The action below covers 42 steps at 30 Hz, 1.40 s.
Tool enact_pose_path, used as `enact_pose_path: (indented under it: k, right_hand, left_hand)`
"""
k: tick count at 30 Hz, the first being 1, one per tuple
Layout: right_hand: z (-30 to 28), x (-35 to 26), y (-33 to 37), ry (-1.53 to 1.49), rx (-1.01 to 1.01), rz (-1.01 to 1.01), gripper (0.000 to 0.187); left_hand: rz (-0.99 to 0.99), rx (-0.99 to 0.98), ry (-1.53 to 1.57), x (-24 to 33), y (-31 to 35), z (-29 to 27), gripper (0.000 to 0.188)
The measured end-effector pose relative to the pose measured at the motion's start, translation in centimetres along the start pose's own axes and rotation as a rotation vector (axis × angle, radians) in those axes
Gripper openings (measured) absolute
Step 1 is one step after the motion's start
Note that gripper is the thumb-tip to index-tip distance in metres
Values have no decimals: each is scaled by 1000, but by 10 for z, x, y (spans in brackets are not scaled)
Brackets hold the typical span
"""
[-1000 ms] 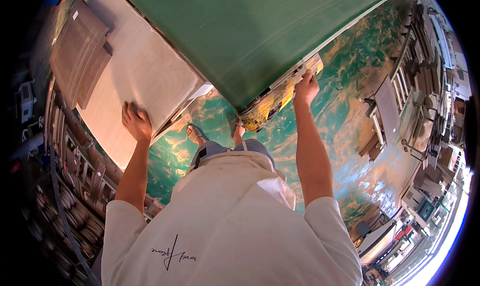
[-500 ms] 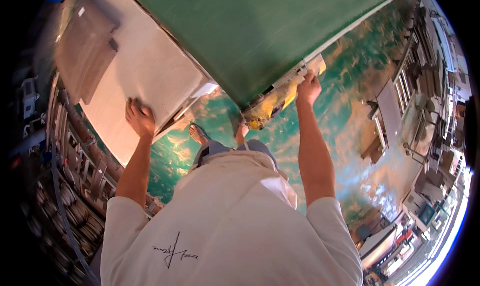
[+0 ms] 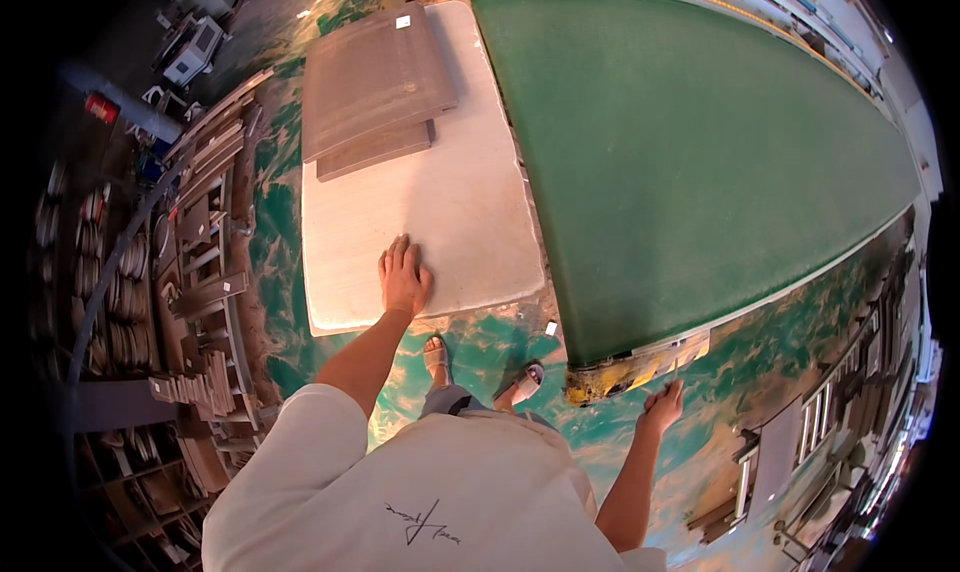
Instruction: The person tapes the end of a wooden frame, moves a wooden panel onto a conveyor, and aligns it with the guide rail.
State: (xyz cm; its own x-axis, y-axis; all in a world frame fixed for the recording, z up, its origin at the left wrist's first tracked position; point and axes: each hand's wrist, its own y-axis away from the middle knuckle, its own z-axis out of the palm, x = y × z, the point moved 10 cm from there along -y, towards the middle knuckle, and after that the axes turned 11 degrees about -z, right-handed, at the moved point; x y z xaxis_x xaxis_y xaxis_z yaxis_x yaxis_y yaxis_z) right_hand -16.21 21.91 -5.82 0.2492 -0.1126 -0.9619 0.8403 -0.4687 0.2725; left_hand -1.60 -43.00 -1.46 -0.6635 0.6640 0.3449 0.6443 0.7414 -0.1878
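Observation:
My left hand (image 3: 404,277) lies flat, its fingers stretched out, near the front edge of a pale board (image 3: 360,242). Farther back on that board rest brown panels (image 3: 380,82), stacked unevenly, the top one bearing a small white label. To the right stands a table with a broad green surface (image 3: 700,162), its near end marked in worn yellow and black (image 3: 630,370). Just off this end is my right hand (image 3: 663,407), its fingers curled closed. A thin, light sliver shows above the fingers, too small to name.
Shelving with stacked boards (image 3: 215,272) runs along the left. A rack with panels (image 3: 800,442) stands at the right. My sandalled feet (image 3: 437,360) are on the green, dust-streaked floor between the board and the table end. White machines (image 3: 193,52) stand at the far left.
My view has swung left, so the pale board and green table appear farther right. My right hand has come away from the yellow-marked table end. My left hand still rests on the board.

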Motion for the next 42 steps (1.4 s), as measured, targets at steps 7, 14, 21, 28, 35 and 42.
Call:
enact_pose_path:
  k: [7, 14, 21, 28, 35, 42]
  right_hand:
    - [-64, 7, 30, 257, 17, -44, 39]
    - [-155, 81, 59, 535, -23, 141, 40]
    - [-240, 167, 136, 677, -90, 448, 38]
    - [-234, 160, 143, 862, -369, 249, 39]
    - [-224, 152, 127, 647, -262, 354, 32]
    - [-229, 135, 139, 631, -193, 364, 36]
  left_hand:
    - [-24, -17, 23, 0, -2, 1, 49]
    - [-4, 3, 30, -1, -1, 2, 49]
    - [5, 3, 19, 2, -1, 3, 48]
    - [6, 8, -3, 2, 1, 3, 47]
    - [15, 39, -18, -3, 2, 3, 47]
    - [-1, 21, -18, -1, -2, 4, 49]
